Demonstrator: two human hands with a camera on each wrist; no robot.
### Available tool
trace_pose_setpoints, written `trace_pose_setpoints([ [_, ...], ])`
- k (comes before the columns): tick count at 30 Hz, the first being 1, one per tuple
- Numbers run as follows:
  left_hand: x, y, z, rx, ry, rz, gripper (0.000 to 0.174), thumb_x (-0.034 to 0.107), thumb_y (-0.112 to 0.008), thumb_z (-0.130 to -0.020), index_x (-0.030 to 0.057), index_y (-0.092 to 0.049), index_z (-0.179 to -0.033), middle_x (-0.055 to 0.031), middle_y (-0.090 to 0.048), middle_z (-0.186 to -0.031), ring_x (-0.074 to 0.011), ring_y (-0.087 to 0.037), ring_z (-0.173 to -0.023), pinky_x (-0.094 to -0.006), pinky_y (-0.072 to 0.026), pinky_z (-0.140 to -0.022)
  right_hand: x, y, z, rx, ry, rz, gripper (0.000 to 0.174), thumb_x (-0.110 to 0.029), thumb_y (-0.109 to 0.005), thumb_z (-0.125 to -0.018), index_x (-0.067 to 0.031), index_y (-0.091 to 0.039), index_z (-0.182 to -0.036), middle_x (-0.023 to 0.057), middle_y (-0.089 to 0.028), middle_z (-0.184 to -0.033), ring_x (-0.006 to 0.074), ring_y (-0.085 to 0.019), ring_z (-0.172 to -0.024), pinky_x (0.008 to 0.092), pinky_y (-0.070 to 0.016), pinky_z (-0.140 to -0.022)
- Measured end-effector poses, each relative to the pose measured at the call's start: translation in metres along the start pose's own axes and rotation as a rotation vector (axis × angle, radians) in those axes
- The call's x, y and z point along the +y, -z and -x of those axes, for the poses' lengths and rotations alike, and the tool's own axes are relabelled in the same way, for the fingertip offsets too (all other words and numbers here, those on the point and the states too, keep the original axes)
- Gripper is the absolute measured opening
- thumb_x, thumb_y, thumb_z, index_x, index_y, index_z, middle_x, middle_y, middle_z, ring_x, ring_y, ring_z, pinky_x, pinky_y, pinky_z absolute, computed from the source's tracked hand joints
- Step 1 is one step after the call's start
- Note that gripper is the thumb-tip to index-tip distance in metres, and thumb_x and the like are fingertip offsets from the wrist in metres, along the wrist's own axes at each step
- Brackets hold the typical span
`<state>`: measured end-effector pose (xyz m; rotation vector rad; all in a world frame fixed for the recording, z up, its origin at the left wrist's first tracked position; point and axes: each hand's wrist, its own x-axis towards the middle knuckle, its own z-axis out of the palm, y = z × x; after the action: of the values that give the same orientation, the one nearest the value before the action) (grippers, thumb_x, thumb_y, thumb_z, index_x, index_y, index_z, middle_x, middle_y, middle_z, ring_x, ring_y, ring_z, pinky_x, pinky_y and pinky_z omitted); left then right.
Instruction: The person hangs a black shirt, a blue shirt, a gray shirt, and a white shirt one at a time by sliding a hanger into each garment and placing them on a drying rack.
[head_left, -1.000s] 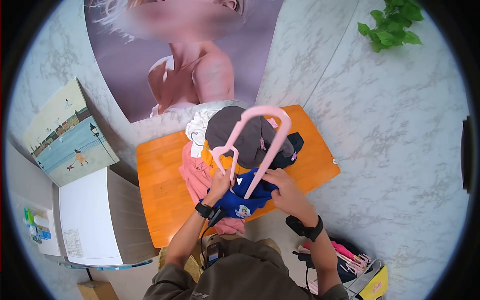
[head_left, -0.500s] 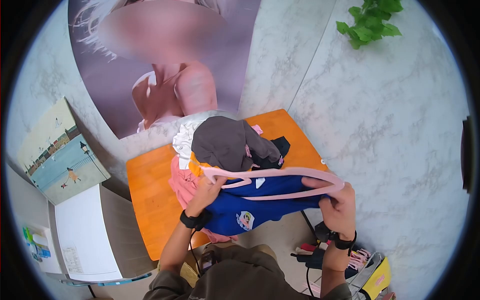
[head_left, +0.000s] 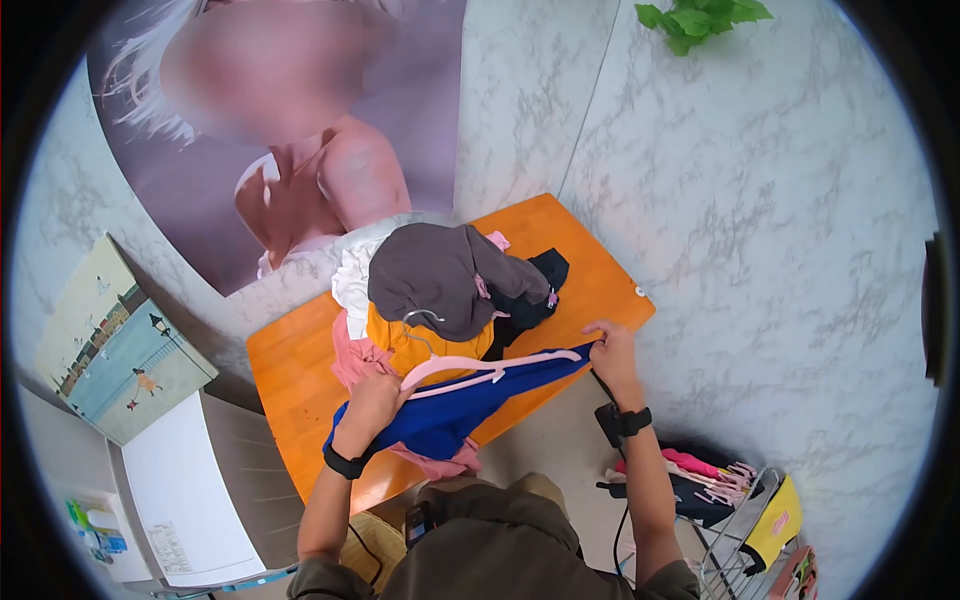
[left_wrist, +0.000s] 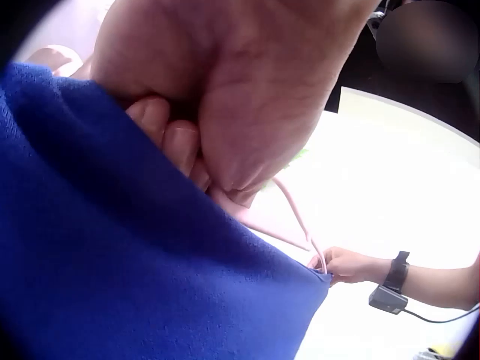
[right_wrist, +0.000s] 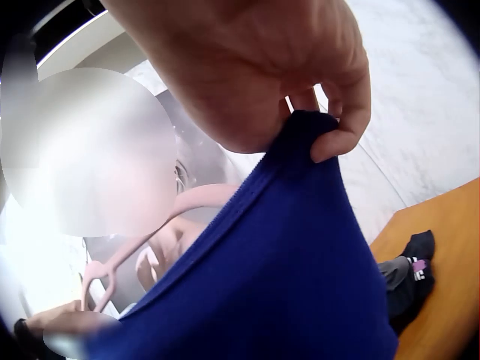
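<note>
A blue garment (head_left: 440,412) hangs stretched between both hands over the table's front edge. Along its upper edge runs a pink hanger (head_left: 450,363) with a metal hook, partly inside the cloth. My left hand (head_left: 372,405) grips the hanger's left part together with the fabric; in the left wrist view its fingers (left_wrist: 181,142) curl behind the blue cloth. At the other end, my right hand (head_left: 615,360) pinches a corner of the garment between thumb and fingers, as the right wrist view shows, near the hanger's right tip.
On the orange table (head_left: 290,390) lies a clothes pile: a dark grey garment (head_left: 430,280) on top, with white, yellow, pink and black pieces around it. A rack with clothes and hangers (head_left: 715,490) stands low at right. A white cabinet (head_left: 185,490) is at left.
The hanger has turned from upright to lying along the garment's top edge. My right hand has moved outward from the garment's middle, then up to its corner, pulling the cloth wide.
</note>
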<state>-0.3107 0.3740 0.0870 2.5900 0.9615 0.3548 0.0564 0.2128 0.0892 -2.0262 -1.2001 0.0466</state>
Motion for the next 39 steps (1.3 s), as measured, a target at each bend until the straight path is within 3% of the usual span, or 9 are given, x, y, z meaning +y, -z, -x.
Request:
trace_pose_setpoints([
  [2,0.004,-0.007,0.002,0.001,-0.029,-0.011,0.036,0.03,-0.063,-0.091,-0.0016,-0.068,-0.074,-0.0228,-0.063,-0.069,-0.0397,-0.063,-0.069,-0.0466,-0.0505,-0.063,-0.001,-0.003,0.005,0.079,0.072,-0.007,0.034,0.012,-0.047,-0.068,-0.0002,-0.071,-0.089,0.0115,-0.056,-0.06,0.0191,-0.051,-0.052,0.0335,-0.0409,-0.051],
  [5,0.016,-0.014,-0.003,-0.02,-0.056,-0.015,0.033,0.029,-0.063,-0.09,-0.0005,-0.069,-0.076,-0.0212,-0.064,-0.07,-0.0385,-0.064,-0.068,-0.0463,-0.051,-0.063,-0.008,0.0,0.021,-0.07,-0.104,0.018,0.033,0.012,-0.048,-0.068,-0.001,-0.07,-0.088,0.0125,-0.058,-0.063,0.0202,-0.05,-0.053,0.0327,-0.0419,-0.053],
  [14,0.064,-0.01,-0.034,-0.098,-0.174,0.022,0.022,0.024,-0.064,-0.087,0.003,-0.069,-0.081,-0.0176,-0.066,-0.075,-0.0362,-0.066,-0.071,-0.0456,-0.0512,-0.063,0.016,0.07,0.078,0.07,-0.276,0.017,0.026,0.01,-0.048,-0.07,0.0,-0.066,-0.087,0.0136,-0.059,-0.068,0.023,-0.055,-0.059,0.0336,-0.0449,-0.055],
  [16,0.082,-0.017,-0.043,-0.089,-0.181,-0.027,0.018,0.022,-0.064,-0.086,0.0048,-0.069,-0.083,-0.016,-0.066,-0.077,-0.0359,-0.065,-0.072,-0.045,-0.0513,-0.063,0.051,0.071,0.093,0.136,-0.154,-0.223,0.027,0.01,-0.048,-0.071,0.0006,-0.066,-0.09,0.0132,-0.064,-0.076,0.0216,-0.059,-0.065,0.0325,-0.0459,-0.058],
  [18,0.097,-0.028,-0.053,-0.101,-0.207,-0.074,0.017,0.021,-0.064,-0.086,0.0053,-0.068,-0.082,-0.0151,-0.066,-0.077,-0.0355,-0.065,-0.071,-0.0442,-0.0509,-0.062,0.061,0.086,0.118,0.117,-0.275,-0.339,0.023,0.012,-0.048,-0.072,0.0019,-0.065,-0.084,0.0129,-0.068,-0.083,0.023,-0.062,-0.071,0.031,-0.0486,-0.064],
  [26,0.248,-0.014,-0.065,0.055,-0.5,0.005,0.017,0.021,-0.066,-0.086,0.006,-0.062,-0.079,-0.0129,-0.062,-0.076,-0.0345,-0.064,-0.07,-0.0443,-0.0476,-0.057,0.049,0.216,0.179,0.442,-0.408,-0.112,0.027,0.009,-0.046,-0.08,0.0039,-0.07,-0.089,0.0189,-0.071,-0.099,0.03,-0.069,-0.081,0.0309,-0.0515,-0.076],
  [28,0.291,-0.015,-0.06,0.065,-0.552,0.002,0.018,0.021,-0.066,-0.085,0.0055,-0.061,-0.078,-0.0133,-0.061,-0.073,-0.0348,-0.063,-0.068,-0.0446,-0.0467,-0.057,0.055,0.252,0.197,0.571,-0.26,0.107,0.027,0.01,-0.044,-0.08,0.0069,-0.069,-0.092,0.0198,-0.071,-0.101,0.0311,-0.068,-0.08,0.0322,-0.0516,-0.077],
  [33,0.377,-0.046,-0.032,0.074,-0.683,0.042,0.019,0.021,-0.067,-0.086,0.0052,-0.06,-0.077,-0.0143,-0.06,-0.071,-0.0358,-0.063,-0.067,-0.0452,-0.0465,-0.056,0.096,0.31,0.271,0.525,-0.351,0.364,0.036,0.008,-0.048,-0.08,0.0059,-0.064,-0.112,0.023,-0.063,-0.118,0.0398,-0.06,-0.108,0.0418,-0.0469,-0.093],
  [39,0.436,-0.08,0.006,0.055,-0.71,-0.058,0.023,0.022,-0.067,-0.086,0.0047,-0.06,-0.074,-0.0159,-0.062,-0.071,-0.0367,-0.063,-0.067,-0.0458,-0.0474,-0.056,0.114,0.353,0.314,0.614,-0.352,0.293,0.037,0.008,-0.048,-0.079,0.0066,-0.063,-0.113,0.0266,-0.062,-0.118,0.0419,-0.06,-0.107,0.0429,-0.0472,-0.094],
])
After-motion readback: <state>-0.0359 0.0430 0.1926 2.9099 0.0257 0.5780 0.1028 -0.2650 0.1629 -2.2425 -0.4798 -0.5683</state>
